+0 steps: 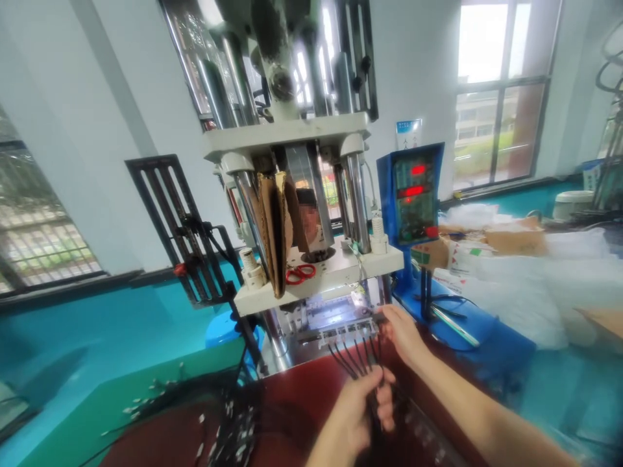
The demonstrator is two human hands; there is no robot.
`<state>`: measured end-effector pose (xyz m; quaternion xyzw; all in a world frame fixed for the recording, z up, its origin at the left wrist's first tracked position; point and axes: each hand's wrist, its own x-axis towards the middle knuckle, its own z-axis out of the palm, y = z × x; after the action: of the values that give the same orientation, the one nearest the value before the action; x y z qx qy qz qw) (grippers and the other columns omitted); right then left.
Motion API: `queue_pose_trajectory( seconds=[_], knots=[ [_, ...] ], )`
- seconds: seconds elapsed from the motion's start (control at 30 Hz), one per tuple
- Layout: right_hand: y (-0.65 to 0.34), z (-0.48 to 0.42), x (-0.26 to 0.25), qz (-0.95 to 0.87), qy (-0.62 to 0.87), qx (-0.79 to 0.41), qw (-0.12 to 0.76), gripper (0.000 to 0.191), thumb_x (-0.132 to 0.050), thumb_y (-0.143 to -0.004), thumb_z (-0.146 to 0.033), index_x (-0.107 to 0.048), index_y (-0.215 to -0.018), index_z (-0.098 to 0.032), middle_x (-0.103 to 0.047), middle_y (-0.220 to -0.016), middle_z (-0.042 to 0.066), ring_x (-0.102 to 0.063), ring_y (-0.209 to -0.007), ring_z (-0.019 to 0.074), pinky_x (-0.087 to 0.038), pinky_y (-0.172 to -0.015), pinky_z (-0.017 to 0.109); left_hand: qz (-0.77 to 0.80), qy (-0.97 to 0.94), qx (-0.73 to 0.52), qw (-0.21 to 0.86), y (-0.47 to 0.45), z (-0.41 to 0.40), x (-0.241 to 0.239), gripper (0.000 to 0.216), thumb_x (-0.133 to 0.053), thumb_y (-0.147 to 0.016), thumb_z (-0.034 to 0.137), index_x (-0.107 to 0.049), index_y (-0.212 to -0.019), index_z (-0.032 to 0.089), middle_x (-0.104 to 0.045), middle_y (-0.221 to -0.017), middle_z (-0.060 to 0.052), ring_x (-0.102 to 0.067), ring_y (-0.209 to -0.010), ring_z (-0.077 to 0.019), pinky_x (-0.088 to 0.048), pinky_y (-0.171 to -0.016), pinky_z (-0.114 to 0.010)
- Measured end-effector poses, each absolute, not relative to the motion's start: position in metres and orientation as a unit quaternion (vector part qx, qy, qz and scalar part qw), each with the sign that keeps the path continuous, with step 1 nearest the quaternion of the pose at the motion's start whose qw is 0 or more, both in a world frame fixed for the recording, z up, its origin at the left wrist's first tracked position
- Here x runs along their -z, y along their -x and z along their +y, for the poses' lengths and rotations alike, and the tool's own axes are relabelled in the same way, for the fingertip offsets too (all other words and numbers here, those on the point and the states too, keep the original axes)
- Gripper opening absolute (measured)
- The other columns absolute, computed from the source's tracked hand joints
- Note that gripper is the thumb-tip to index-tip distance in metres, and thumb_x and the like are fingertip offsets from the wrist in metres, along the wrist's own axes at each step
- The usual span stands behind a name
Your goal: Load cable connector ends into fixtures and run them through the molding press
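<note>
My left hand [364, 403] is closed around a bundle of thin black cables [357, 355]. The cables fan out from it up to a slotted metal fixture bar [349, 332], where their ends sit side by side. At the bar's right end, my right hand [405, 332] has its fingers closed on the metal. Just behind the bar lies the lit metal mould bed [331, 312] of a press machine [316, 275]. Part of the cable bundle is hidden by my left hand.
Red-handled scissors [300, 274] and folded cardboard [273, 233] are on the press. Right of it stands a blue control box [413, 191] with red digits. A pile of black cables with pale ends [233, 421] lies on the dark red table [302, 389]. White bags [506, 279] lie right.
</note>
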<state>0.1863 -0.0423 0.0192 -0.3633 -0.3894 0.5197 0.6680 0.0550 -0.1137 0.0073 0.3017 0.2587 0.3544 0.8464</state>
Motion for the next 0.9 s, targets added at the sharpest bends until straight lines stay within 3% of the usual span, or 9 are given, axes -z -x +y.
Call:
queue_pose_trajectory(
  seconds=[0.07, 0.13, 0.33, 0.57, 0.7, 0.8, 0.9],
  knots=[
    [-0.194, -0.045, -0.017, -0.378, 0.37, -0.517, 0.674, 0.026, -0.062, -0.066, -0.04, -0.055, -0.076, -0.018, -0.055, -0.048, -0.004, -0.05, -0.037, 0.0114, -0.037, -0.033, 0.02, 0.265, -0.311, -0.331, 0.85, -0.056, -0.123, -0.008, 0.023, -0.062, -0.068, 0.034, -0.054, -0.072, 0.013, -0.032, -0.046, 0.007, -0.024, -0.034, -0.0019, -0.013, -0.036, -0.017],
    [-0.207, -0.047, -0.012, -0.362, 0.381, -0.512, 0.68, 0.026, -0.061, -0.066, -0.04, -0.053, -0.076, -0.018, -0.055, -0.046, -0.004, -0.05, -0.034, 0.0119, -0.034, -0.03, 0.019, 0.265, -0.334, -0.283, 0.859, -0.054, -0.135, -0.005, 0.026, -0.063, -0.067, 0.037, -0.054, -0.072, 0.013, -0.03, -0.046, 0.007, -0.021, -0.034, -0.0014, -0.007, -0.037, -0.018],
    [-0.264, -0.056, 0.004, -0.331, 0.417, -0.493, 0.688, 0.022, -0.058, -0.068, -0.035, -0.05, -0.078, -0.017, -0.061, -0.052, 0.001, -0.055, -0.041, 0.0134, -0.039, -0.037, 0.021, 0.245, -0.523, -0.26, 0.774, -0.046, -0.167, 0.008, 0.052, -0.063, -0.061, 0.057, -0.061, -0.068, 0.005, -0.04, -0.044, 0.001, -0.034, -0.038, -0.0035, -0.014, -0.04, -0.022],
    [-0.305, -0.101, 0.021, -0.308, 0.508, -0.462, 0.658, 0.023, -0.058, -0.071, -0.031, -0.051, -0.086, -0.015, -0.065, -0.06, 0.005, -0.059, -0.049, 0.0148, -0.045, -0.045, 0.024, 0.254, -0.456, -0.296, 0.8, -0.052, -0.168, -0.002, 0.039, -0.061, -0.069, 0.047, -0.059, -0.076, 0.009, -0.04, -0.046, 0.003, -0.034, -0.035, -0.0043, -0.016, -0.037, -0.019],
    [-0.33, -0.114, 0.033, -0.429, 0.551, -0.483, 0.528, 0.035, -0.059, -0.067, -0.037, -0.051, -0.093, -0.015, -0.066, -0.08, 0.009, -0.061, -0.07, 0.0209, -0.048, -0.064, 0.032, 0.253, -0.427, -0.374, 0.783, -0.045, -0.164, -0.033, 0.029, -0.058, -0.074, 0.041, -0.057, -0.078, 0.012, -0.038, -0.046, 0.005, -0.029, -0.033, -0.0037, -0.02, -0.034, -0.018],
    [-0.351, -0.11, 0.046, -0.614, 0.616, -0.317, 0.379, 0.023, -0.055, -0.064, -0.03, -0.058, -0.082, -0.016, -0.063, -0.081, 0.007, -0.058, -0.079, 0.0231, -0.045, -0.073, 0.034, 0.258, -0.418, -0.451, 0.745, -0.034, -0.161, -0.067, 0.025, -0.056, -0.076, 0.038, -0.056, -0.078, 0.013, -0.037, -0.046, 0.006, -0.029, -0.035, -0.004, -0.022, -0.036, -0.018],
    [-0.354, -0.107, 0.05, -0.697, 0.654, -0.133, 0.264, 0.016, -0.052, -0.06, -0.02, -0.062, -0.073, -0.018, -0.06, -0.089, 0.007, -0.052, -0.09, 0.0263, -0.039, -0.082, 0.039, 0.283, -0.463, -0.494, 0.679, -0.032, -0.15, -0.088, 0.024, -0.054, -0.077, 0.038, -0.056, -0.075, 0.013, -0.047, -0.051, 0.002, -0.04, -0.042, -0.0071, -0.032, -0.043, -0.02]
  ],
)
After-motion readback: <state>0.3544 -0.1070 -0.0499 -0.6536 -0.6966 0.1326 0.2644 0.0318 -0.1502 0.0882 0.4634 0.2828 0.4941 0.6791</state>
